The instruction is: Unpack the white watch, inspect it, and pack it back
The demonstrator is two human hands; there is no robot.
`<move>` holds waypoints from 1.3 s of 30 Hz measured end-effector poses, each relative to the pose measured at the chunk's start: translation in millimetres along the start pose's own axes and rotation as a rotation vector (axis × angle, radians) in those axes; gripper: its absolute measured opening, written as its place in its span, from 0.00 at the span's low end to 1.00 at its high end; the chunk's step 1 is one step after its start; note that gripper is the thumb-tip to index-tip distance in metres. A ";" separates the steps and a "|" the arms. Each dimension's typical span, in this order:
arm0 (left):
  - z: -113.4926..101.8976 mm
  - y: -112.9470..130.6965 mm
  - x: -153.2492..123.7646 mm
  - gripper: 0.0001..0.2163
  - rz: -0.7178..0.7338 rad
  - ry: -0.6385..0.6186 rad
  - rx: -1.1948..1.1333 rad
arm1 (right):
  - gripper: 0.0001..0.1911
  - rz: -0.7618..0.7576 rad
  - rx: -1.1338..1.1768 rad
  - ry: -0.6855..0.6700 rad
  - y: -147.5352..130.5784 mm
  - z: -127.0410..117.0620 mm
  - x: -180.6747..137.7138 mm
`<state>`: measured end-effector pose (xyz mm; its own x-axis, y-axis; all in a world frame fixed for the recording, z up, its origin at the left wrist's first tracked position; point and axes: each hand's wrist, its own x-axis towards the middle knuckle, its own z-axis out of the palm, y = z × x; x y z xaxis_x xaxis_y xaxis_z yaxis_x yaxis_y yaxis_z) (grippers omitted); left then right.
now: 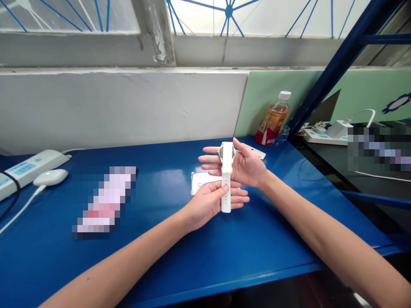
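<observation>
A white wristwatch (226, 164) hangs lengthwise in front of me, its buckle closed and the holed strap end pointing down toward me. My left hand (208, 201) presses its thumb on the lower strap, with its fingers stretched out behind. Behind the watch's round case lies my right hand (247, 167), palm up, its fingers straight and spread. The right thumb points up beside the case; whether it touches cannot be made out. Under the hands, a white card or packet (199, 180) lies partly covered on the blue table (160, 252).
A blurred phone-like object (105, 201) lies left. Beyond it are a white power strip (35, 167) and a white mouse-shaped device (50, 177) with a cable. A drink bottle (272, 119) stands back right near a blue post (334, 60). A white card (258, 152) lies behind my right hand.
</observation>
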<state>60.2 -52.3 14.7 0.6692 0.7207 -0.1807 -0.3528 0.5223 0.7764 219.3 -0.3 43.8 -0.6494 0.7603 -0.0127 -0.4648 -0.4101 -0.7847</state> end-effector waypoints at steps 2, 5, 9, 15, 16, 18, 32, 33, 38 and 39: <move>0.1 0.0 0.2 0.13 -0.003 0.001 0.003 | 0.33 -0.004 -0.002 0.008 0.4 0.7 -0.3; -0.8 0.7 0.3 0.13 -0.004 0.011 -0.009 | 0.30 -0.029 0.008 0.022 -0.5 0.4 -0.6; -4.5 4.7 -1.1 0.17 0.005 -0.019 -0.093 | 0.20 -0.160 0.093 0.124 -5.1 -4.5 0.1; -4.6 12.6 -3.5 0.22 0.065 -0.019 -0.215 | 0.15 -0.350 0.164 0.283 -5.4 -15.0 5.0; -3.9 12.9 -3.1 0.20 0.075 0.003 -0.207 | 0.14 -0.344 0.140 0.285 -3.9 -15.6 5.5; -2.5 12.3 -1.9 0.18 0.106 0.030 -0.174 | 0.13 -0.321 0.047 0.272 -0.6 -15.0 5.6; 1.5 -1.3 -0.6 0.18 0.145 0.124 0.252 | 0.20 -0.205 -0.380 0.090 11.2 -0.8 0.9; 1.7 -1.4 -0.3 0.20 0.133 0.130 0.254 | 0.22 -0.160 -0.295 0.071 10.1 1.6 0.4; 2.1 -1.5 0.5 0.24 0.103 0.155 0.262 | 0.27 -0.083 -0.064 -0.042 1.9 11.1 -4.5; 2.2 -1.1 0.3 0.23 0.107 0.156 0.266 | 0.27 -0.088 -0.049 -0.053 1.1 11.6 -5.2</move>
<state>62.2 -53.7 15.1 0.5218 0.8371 -0.1643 -0.2186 0.3174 0.9227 215.2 -10.6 50.2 -0.6391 0.7639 0.0891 -0.4922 -0.3172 -0.8106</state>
